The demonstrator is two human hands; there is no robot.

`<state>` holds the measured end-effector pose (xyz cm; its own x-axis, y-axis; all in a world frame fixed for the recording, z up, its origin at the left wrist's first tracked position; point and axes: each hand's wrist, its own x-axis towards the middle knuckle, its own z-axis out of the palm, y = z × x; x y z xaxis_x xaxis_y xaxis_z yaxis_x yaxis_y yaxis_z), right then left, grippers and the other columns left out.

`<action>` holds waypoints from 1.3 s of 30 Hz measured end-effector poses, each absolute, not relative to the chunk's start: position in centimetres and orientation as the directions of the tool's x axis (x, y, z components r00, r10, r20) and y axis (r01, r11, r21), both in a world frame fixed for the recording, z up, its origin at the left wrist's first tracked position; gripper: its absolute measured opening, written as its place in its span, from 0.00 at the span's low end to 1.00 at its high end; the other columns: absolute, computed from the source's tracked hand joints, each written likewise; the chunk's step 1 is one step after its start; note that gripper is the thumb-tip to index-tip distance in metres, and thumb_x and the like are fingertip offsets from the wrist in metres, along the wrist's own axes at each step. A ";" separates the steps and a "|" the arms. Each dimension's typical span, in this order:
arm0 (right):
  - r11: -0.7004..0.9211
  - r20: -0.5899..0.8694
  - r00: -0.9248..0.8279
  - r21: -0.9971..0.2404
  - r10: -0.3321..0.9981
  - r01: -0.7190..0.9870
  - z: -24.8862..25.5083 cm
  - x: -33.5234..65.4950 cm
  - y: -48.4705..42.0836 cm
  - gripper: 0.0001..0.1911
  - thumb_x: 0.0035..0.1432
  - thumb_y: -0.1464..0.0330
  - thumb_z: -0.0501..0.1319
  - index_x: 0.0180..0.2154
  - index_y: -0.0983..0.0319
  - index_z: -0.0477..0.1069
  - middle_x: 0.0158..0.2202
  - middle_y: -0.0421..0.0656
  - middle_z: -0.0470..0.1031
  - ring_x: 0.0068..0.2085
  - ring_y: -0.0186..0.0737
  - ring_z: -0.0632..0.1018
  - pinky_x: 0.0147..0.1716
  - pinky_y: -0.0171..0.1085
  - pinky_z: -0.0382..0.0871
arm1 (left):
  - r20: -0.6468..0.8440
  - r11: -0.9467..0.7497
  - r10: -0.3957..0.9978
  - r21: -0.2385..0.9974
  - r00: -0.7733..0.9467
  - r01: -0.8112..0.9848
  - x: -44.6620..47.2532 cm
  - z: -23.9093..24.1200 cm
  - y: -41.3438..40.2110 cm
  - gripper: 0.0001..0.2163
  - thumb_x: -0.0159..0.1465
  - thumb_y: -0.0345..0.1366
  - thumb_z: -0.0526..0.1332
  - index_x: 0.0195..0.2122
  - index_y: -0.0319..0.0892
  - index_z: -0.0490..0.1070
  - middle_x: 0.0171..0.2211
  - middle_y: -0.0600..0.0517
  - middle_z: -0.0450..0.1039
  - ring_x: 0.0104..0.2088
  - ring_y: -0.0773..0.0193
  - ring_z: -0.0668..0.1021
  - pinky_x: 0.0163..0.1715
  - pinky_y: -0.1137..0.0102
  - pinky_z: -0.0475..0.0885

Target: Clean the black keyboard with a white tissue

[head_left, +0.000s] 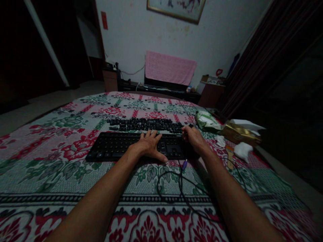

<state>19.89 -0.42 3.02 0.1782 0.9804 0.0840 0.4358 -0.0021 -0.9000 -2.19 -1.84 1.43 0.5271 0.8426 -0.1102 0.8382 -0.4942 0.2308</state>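
Note:
A black keyboard lies across the patterned cloth, most of its keys bare of caps and a few caps still on along its near edge. My left hand rests on it right of the middle, fingers spread. Over the keyboard's right end is my right hand, fingers curled and pinched together; whatever they may hold is hidden. Loose black keycaps lie in a long band just beyond the keyboard. From its near edge runs a black cable, coiled between my forearms, with a purple plug.
To the right lie a green-and-white tissue pack, crumpled white tissues, a brush and a gold box. Beyond the bed's far edge stands a low cabinet with a screen under a pink towel.

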 end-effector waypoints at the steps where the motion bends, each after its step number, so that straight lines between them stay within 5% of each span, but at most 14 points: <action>1: -0.009 0.043 0.121 -0.915 0.992 0.403 3.1 19.8 -1.0 0.11 0.53 0.63 0.52 0.29 0.62 0.67 0.24 0.41 0.70 0.23 0.33 0.70 0.22 0.30 0.64 | -0.123 -0.498 0.838 0.225 0.531 0.838 -2.2 1.4 -1.9 0.58 0.35 0.69 0.58 0.64 0.43 0.43 0.66 0.39 0.36 0.63 0.36 0.43 0.57 0.43 0.43; 7: -0.080 -0.115 -0.129 -0.965 0.985 0.252 4.0 19.9 -3.9 0.08 0.48 0.68 0.59 0.34 0.61 0.67 0.32 0.41 0.74 0.28 0.33 0.74 0.30 0.32 0.69 | -0.122 -0.499 0.842 0.195 0.525 0.845 -2.2 1.2 -1.7 0.56 0.37 0.64 0.62 0.64 0.46 0.43 0.66 0.40 0.37 0.63 0.36 0.43 0.57 0.43 0.44; 13: 0.020 -0.111 -0.281 -0.906 0.953 0.423 4.3 20.4 -5.3 0.13 0.45 0.65 0.63 0.35 0.62 0.70 0.26 0.37 0.72 0.24 0.30 0.69 0.26 0.31 0.63 | -0.149 -0.481 0.844 0.212 0.515 0.851 -2.2 1.4 -1.9 0.57 0.35 0.66 0.61 0.64 0.46 0.42 0.66 0.41 0.36 0.63 0.36 0.42 0.57 0.43 0.43; 19: 0.167 -0.089 -0.420 -0.830 0.903 0.533 4.8 20.8 -5.6 0.12 0.47 0.64 0.61 0.35 0.62 0.72 0.29 0.38 0.72 0.29 0.33 0.71 0.31 0.32 0.65 | -0.134 -0.483 0.847 0.212 0.515 0.850 -2.1 1.5 -2.1 0.56 0.36 0.65 0.62 0.64 0.46 0.44 0.66 0.41 0.38 0.63 0.37 0.43 0.57 0.44 0.44; 39: 0.384 -0.033 -0.529 -0.650 0.848 0.656 5.0 19.7 -5.6 0.09 0.52 0.65 0.57 0.33 0.62 0.73 0.25 0.36 0.71 0.26 0.31 0.69 0.27 0.29 0.60 | -0.111 -0.509 0.840 0.176 0.531 0.842 -2.1 1.6 -2.2 0.56 0.36 0.66 0.60 0.64 0.42 0.45 0.65 0.40 0.40 0.63 0.38 0.45 0.57 0.45 0.46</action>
<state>19.70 -5.64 5.01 -0.5292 0.8478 -0.0333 0.6556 0.3837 -0.6504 -2.11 -2.15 1.61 0.5310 0.8400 -0.1115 0.8424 -0.5091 0.1765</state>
